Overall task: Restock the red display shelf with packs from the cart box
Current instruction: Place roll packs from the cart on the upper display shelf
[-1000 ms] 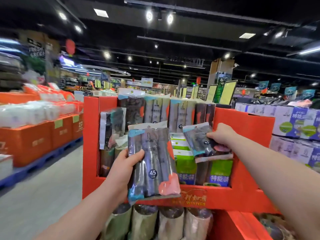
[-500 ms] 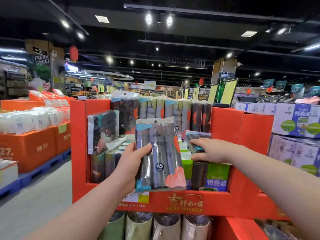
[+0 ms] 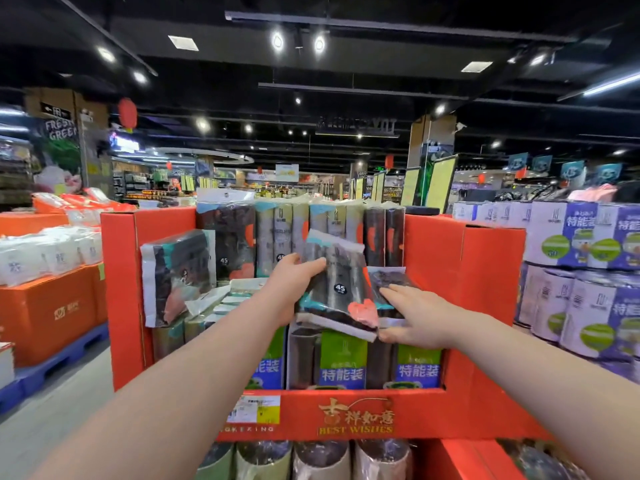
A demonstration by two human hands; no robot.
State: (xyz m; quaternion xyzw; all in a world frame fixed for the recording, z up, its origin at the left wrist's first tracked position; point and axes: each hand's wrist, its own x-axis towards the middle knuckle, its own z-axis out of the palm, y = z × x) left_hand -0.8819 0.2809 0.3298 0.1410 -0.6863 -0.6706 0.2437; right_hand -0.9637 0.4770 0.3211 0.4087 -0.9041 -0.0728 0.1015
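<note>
A dark-ceilinged supermarket aisle with spotlights stretches behind a red display shelf [image 3: 464, 292], whose front lip carries gold lettering reading "BEST WISHES". Inside the shelf, a back row of upright roll packs [image 3: 311, 233] in dark and pale wrappers stands against the rear, green-and-blue labelled packs [image 3: 343, 362] fill the front right, and one loose dark pack [image 3: 180, 271] leans tilted at the left wall. Below the lip, more rolls [image 3: 291, 460] stand on end. Orange boxes [image 3: 52, 313] with white packs sit to the left, purple-and-white cartons [image 3: 581, 271] are stacked to the right. The left hand [image 3: 294, 285] has its grip clenched on the left edge of a dark pack marked 45 [image 3: 337, 289], thumb on the front face, holding it tilted above the green-labelled packs. The right hand [image 3: 415, 317] rests with fingers spread on a second dark pack [image 3: 393, 278] just beside and partly under the first; whether that grip actually clasps it I cannot tell.
</note>
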